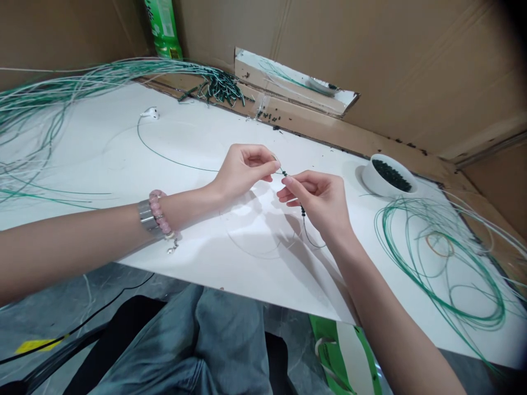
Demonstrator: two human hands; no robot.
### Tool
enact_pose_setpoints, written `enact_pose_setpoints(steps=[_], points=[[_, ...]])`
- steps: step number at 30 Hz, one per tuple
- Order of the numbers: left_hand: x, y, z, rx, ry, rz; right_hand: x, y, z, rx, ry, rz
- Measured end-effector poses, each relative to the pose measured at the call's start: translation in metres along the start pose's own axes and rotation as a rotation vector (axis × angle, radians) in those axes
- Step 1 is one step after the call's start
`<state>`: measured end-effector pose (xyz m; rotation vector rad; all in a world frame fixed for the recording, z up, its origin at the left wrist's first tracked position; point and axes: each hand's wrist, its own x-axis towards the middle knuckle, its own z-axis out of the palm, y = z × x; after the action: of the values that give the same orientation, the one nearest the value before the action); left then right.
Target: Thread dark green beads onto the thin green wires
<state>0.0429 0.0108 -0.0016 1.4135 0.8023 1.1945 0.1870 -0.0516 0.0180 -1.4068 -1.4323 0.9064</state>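
Over the middle of the white table, my left hand [246, 171] pinches a thin green cord [177, 162], which trails left toward a white earphone [150, 113]. Close to its right, my right hand [315, 196] pinches the same strand beside small dark green beads [284, 173]. More dark beads [303, 211] hang on the cord below my right fingers, and the strand curves under that hand. The fingertips of both hands are near each other but apart. A white bowl [370, 178] of dark green beads stands to the right.
Coiled green cord [500, 307] lies at the right. Bundled strands [53, 99] with beaded ends spread across the back left. A green bottle [164, 33], a cardboard tray [247, 68] and cardboard walls stand behind; loose beads dot the back edge.
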Motion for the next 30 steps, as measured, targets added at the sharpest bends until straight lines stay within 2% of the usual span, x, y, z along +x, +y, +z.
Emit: enact_pose_setpoints(steps=[17, 25, 30], points=[[-0.0004, 0.0001, 0.0018, -0.005, 0.061, -0.011, 0.0012, 0.0041, -0.001, 0.035, -0.002, 0.007], [0.0009, -0.0005, 0.0009, -0.007, 0.06, -0.007, 0.0006, 0.0013, -0.0023, 0.032, -0.009, 0.046], [0.0001, 0.0009, 0.0012, 0.02, 0.021, 0.014, 0.0015, 0.0028, -0.0015, -0.012, -0.015, 0.043]])
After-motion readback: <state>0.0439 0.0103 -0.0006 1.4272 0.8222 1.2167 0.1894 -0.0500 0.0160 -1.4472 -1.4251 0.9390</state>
